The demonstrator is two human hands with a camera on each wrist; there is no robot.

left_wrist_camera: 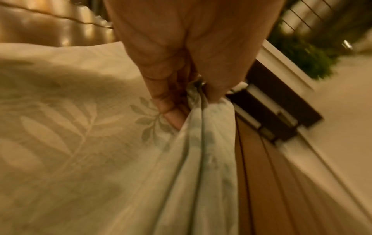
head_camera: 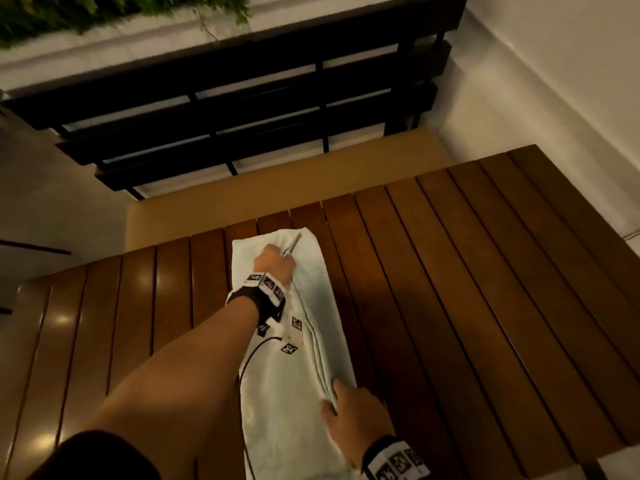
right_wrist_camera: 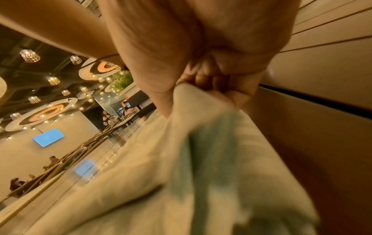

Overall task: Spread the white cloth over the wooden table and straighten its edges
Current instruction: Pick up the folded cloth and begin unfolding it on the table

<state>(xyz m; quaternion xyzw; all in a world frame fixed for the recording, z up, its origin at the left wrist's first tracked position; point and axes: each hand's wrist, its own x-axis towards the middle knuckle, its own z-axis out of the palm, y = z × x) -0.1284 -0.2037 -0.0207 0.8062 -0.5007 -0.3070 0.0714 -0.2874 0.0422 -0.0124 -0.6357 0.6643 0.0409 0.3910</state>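
The white cloth [head_camera: 287, 386], with a faint leaf pattern [left_wrist_camera: 60, 135], lies folded in a long narrow strip across the middle of the slatted wooden table [head_camera: 467, 271]. My left hand [head_camera: 277, 265] pinches the layered edges near the strip's far end; in the left wrist view the left hand [left_wrist_camera: 189, 89] has thumb and fingers closed on the bunched hems. My right hand [head_camera: 349, 410] grips the same layered edge near the table's front, and the right hand [right_wrist_camera: 201, 82] shows fingers curled round a fold of the cloth [right_wrist_camera: 181, 174].
A dark slatted bench back [head_camera: 242, 109] stands beyond the table's far edge, with a tan seat [head_camera: 242, 199] below it. A white wall [head_camera: 554, 81] runs along the right. Green plants [head_camera: 69, 15] sit at the top left. Bare slats lie both sides of the cloth.
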